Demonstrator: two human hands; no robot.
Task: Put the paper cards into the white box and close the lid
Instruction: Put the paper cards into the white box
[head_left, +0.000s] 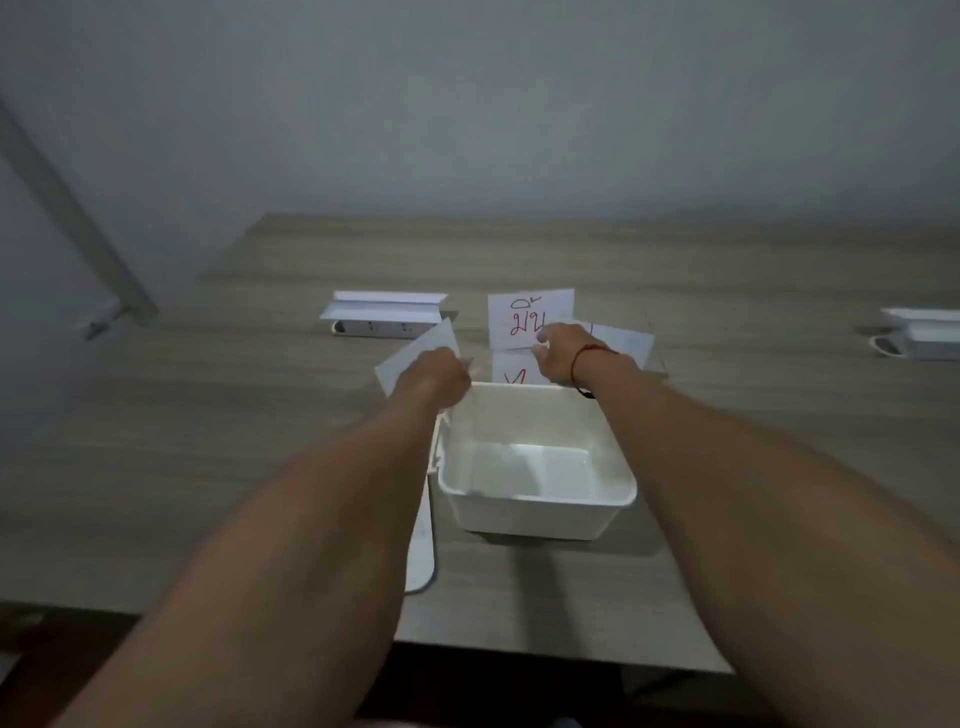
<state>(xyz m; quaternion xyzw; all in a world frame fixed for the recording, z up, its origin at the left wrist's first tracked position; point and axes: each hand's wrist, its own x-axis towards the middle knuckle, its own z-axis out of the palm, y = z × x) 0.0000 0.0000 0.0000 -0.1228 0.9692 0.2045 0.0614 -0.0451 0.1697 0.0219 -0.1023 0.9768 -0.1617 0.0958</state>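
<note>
left hand (434, 371) pinching a blank card (415, 353) beyond the box's far left corner; could slip or fold on the rim. box (540, 501) open, empty, near the tabletop's (208, 415) front edge; lid (422, 551) flat at its left. right hand (558, 353) on the far cards (524, 314), fingers hidden, grip unclear; may scatter them.

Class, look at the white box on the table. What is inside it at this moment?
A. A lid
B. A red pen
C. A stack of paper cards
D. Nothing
D: the white box shows only its bare floor, while the cards lie behind it.
</note>
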